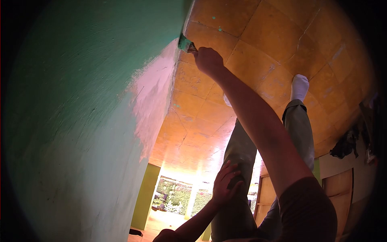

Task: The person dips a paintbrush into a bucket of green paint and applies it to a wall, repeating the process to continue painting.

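Observation:
My right hand (209,61) is closed round the handle of a paintbrush (185,43) whose bristles are covered in green paint. The bristles touch the foot of the wall (92,60), right where it meets the tiled floor. Green paint covers much of that wall, and a pink patch (155,90) with a ragged edge shows below the brush in the view. My left hand (227,183) lies on my left trouser leg (240,147) near the knee, its fingers spread and holding nothing.
Orange floor tiles (262,44) carry a few green paint drops near the wall. My foot in a white sock (299,86) stands on them. A dark bundle (344,147) lies at the right. Wooden doors (338,193) and a bright opening (177,195) appear at the bottom.

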Motion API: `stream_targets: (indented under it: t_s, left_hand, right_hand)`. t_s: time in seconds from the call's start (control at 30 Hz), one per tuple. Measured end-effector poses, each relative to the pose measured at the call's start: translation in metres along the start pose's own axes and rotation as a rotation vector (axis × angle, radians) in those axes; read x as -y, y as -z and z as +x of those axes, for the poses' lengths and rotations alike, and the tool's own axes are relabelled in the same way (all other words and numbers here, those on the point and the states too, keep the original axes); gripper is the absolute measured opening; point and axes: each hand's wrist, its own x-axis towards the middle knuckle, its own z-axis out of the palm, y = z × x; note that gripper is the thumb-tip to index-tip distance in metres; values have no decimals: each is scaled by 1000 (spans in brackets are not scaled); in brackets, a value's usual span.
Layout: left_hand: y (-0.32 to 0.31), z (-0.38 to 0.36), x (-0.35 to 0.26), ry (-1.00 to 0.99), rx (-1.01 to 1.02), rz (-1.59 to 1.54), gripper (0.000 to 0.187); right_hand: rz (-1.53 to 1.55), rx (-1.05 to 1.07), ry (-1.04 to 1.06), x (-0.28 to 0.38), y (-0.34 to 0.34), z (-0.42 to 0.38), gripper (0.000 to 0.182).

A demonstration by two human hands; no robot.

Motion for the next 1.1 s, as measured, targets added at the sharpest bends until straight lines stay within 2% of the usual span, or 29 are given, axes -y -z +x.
stream_targets:
  t_s: [0.23, 0.37, 0.5, 0.6, 0.73, 0.77, 0.83, 0.87, 0.9, 0.97, 1.03, 1.1]
  left_hand:
    - [-1, 1, 1, -26, -31, 8, 33]
    - [-3, 0, 1, -23, -33, -12, 34]
    - [-2, 1, 0, -15, -34, 14, 33]
    - [0, -1, 0, 19, 4, -18, 34]
    - [4, 4, -3, -51, -43, -24, 32]
    - [4, 3, -2, -46, -35, -17, 32]
    - [4, 1, 0, -31, -27, -8, 31]
    - [4, 1, 1, -38, -35, -4, 32]
    - [4, 2, 2, -49, -44, 0, 32]
    - [2, -1, 3, -37, -39, -6, 33]
    - [3, -1, 5, -21, -42, -6, 33]
    - [5, -2, 6, -38, -24, -4, 33]
  right_hand:
    - [160, -9, 45, 55, 25, -57, 39]
    - [321, -21, 188, 75, 53, -113, 32]
    - [373, 137, 308, 96, 98, -167, 29]
    - [535, 117, 523, 102, 111, -199, 23]
    - [513, 167, 762, 94, 112, -189, 23]
    - [515, 166, 767, 95, 112, -186, 23]
    - [426, 166, 1064, 98, 111, -183, 23]
    - [357, 259, 944, 101, 106, -175, 17]
    - [602, 170, 921, 96, 87, -162, 12]
    - [465, 119, 771, 79, 68, -131, 11]
    - [506, -40, 729, 59, 39, -103, 30]
    - [444, -8, 623, 44, 31, -86, 22]
